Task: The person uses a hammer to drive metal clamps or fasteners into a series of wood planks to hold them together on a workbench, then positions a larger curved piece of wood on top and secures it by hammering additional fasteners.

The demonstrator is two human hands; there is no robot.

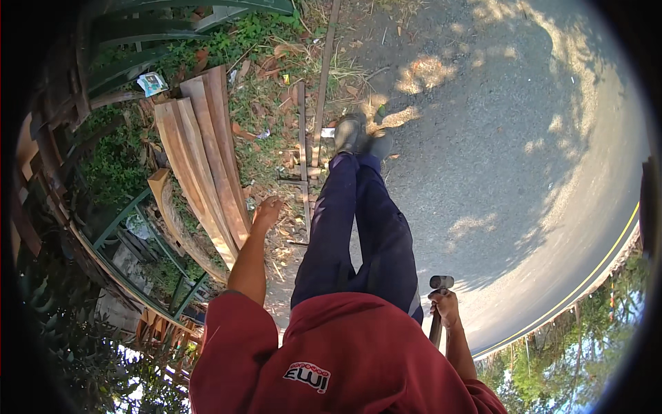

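At the lower right, my right hand [445, 306] grips a hammer [441, 282] high on its handle, close under the head. My left hand [269, 209] hangs by my left leg, beside the ends of several long wooden boards [204, 155], its fingers loosely bent; no held object shows in it. Whether it touches the nearest board cannot be told. Left of these boards lies a curved, rough-edged piece of timber [178, 222]. A metal bar clamp [302, 155] lies on the ground just left of my legs.
A narrow long bar [327, 67] runs ahead near my shoes [350, 133]. Dry leaves and litter cover the grassy verge [269, 114]. Green metal framing [121, 220] stands at the left. An asphalt road [476, 155] with a yellow edge line lies to the right.
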